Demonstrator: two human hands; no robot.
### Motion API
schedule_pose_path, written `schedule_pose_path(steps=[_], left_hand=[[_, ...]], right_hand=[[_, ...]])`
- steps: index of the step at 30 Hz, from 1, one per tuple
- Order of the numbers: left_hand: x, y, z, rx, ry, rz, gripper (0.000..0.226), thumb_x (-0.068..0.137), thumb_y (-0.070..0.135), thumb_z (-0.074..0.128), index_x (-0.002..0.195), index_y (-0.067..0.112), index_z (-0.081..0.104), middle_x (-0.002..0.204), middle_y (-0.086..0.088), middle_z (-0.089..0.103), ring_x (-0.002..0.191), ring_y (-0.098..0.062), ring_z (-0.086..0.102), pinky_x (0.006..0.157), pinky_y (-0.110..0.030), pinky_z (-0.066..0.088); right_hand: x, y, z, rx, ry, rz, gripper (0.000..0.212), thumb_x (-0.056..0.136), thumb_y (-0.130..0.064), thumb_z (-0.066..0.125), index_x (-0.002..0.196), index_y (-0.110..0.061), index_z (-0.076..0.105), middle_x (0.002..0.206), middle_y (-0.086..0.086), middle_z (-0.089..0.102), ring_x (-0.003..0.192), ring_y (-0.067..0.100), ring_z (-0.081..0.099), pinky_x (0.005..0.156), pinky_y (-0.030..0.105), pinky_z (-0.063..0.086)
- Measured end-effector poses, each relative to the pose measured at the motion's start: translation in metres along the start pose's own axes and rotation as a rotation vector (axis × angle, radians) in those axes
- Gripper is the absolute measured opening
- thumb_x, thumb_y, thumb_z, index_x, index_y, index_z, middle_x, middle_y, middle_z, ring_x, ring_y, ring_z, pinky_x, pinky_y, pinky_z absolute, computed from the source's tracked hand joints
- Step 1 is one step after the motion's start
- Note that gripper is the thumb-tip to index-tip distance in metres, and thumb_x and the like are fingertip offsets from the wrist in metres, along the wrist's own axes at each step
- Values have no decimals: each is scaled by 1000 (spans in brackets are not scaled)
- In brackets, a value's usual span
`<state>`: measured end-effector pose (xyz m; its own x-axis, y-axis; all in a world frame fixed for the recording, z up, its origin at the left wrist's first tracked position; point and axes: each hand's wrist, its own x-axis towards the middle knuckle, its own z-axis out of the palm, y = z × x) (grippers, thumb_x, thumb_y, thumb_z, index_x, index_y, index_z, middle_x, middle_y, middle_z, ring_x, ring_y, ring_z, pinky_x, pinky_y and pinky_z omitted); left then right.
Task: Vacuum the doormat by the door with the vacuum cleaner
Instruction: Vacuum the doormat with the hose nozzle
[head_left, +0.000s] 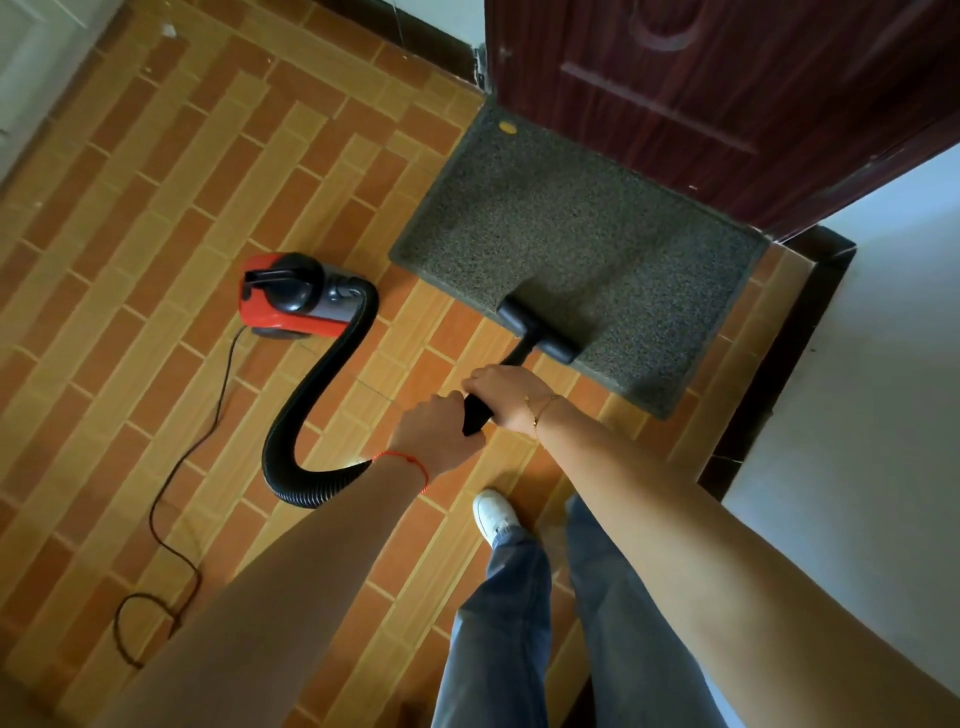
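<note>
Both hands clamped on black wand (475, 413): left hand (434, 428) rear, right hand (506, 397) forward. Floor nozzle (537, 330) on doormat (576, 234) near edge, door (727, 93) at far edge. Risk: mat bunching under suction; hose (311, 395) tugging red canister (291, 296) over.

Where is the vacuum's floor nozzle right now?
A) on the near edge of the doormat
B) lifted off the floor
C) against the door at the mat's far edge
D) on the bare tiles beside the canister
A: the black floor nozzle sits on the grey doormat at its near edge, well short of the door.
</note>
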<state>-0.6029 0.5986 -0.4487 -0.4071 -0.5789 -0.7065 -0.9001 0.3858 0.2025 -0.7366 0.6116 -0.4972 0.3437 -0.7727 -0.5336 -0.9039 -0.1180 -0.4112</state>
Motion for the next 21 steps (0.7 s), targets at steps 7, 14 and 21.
schedule_pose_path(steps=[7,14,21], left_hand=[[10,9,6,0,18,18,27,88,38,51,100,13,53,72,1,55,61,-20,57,52,-30,46],[52,46,-9,-13,23,52,27,89,36,52,98,11,52,66,2,48,60,-20,53,48,-28,40],[121,100,-42,-102,48,19,29,87,35,54,100,10,52,76,0,50,67,-24,55,57,-31,44]], right_hand=[[-4,13,2,4,-5,10,28,85,4,55,106,-15,56,111,4,60,108,22,58,85,36,53],[-4,69,-19,-44,17,29,30,87,3,54,112,-14,55,117,2,57,117,20,53,82,32,48],[10,150,-61,-67,22,47,35,87,3,53,117,-15,55,122,1,56,122,19,49,83,33,48]])
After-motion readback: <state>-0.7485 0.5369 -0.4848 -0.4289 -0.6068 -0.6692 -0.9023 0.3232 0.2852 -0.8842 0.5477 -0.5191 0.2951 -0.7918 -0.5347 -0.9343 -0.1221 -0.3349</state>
